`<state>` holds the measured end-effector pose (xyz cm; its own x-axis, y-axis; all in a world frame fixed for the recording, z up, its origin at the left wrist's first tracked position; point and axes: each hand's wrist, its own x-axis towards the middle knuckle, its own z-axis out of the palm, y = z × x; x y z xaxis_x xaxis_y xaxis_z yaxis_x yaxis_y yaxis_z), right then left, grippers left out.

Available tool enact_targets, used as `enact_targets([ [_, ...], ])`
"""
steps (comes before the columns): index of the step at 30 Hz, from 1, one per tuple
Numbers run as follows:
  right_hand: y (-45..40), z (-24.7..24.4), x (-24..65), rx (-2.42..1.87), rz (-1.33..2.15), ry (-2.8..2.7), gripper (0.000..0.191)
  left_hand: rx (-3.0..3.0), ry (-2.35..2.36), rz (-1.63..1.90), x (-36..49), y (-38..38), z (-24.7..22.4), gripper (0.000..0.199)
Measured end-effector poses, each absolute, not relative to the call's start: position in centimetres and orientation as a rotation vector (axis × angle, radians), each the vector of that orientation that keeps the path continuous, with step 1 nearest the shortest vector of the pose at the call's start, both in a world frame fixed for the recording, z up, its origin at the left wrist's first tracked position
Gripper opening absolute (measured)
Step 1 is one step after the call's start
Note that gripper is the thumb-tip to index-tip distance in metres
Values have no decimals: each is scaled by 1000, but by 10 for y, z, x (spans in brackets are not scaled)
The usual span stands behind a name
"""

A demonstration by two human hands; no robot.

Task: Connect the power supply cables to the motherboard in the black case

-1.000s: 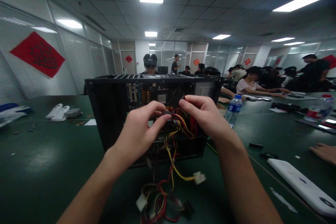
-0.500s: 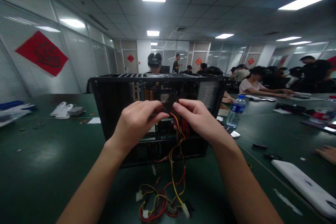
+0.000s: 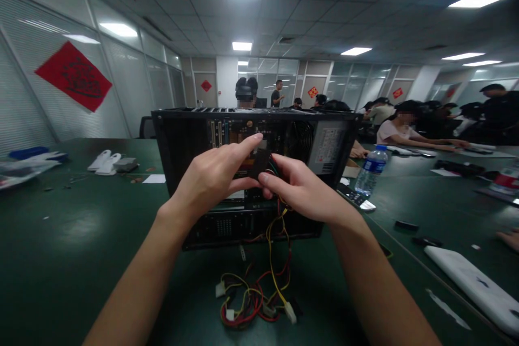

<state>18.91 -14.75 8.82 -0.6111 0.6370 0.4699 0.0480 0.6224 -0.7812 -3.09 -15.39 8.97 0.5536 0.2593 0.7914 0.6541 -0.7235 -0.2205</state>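
Observation:
A black computer case (image 3: 162, 154) stands open in front of me, its motherboard (image 3: 243, 143) showing inside. My right hand (image 3: 298, 186) is closed on a black power connector (image 3: 261, 165) whose coloured wires run back under the fingers. My left hand (image 3: 213, 173) is at the connector's left side, index finger stretched up and thumb apart from it; whether the thumb touches the connector is unclear. From the right hand a bundle of yellow and red cables (image 3: 270, 243) hangs down over the case's edge. Their white plugs (image 3: 290, 312) lie on the table in front of the case.
The green table (image 3: 81, 243) carries a water bottle (image 3: 371, 170), a white case-like object (image 3: 474, 284) and a clear plastic strip (image 3: 448, 308) to the right. White items (image 3: 106, 162) and a paper piece (image 3: 154, 179) lie left. Other people sit beyond.
My left hand's fingers have spread off the connector, the index finger lifting. My right hand has closed further round the connector and its wires. The view has shifted slightly.

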Motion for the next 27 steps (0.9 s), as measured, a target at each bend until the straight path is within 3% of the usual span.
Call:
enact_targets([
  [10, -142, 81, 186, -485, 1104, -2081, 30, -2477, -801, -998, -26, -158, 90, 66],
  [27, -139, 83, 192, -528, 1039, -2123, 35, -2673, -922, -1129, -23, -163, 94, 68],
])
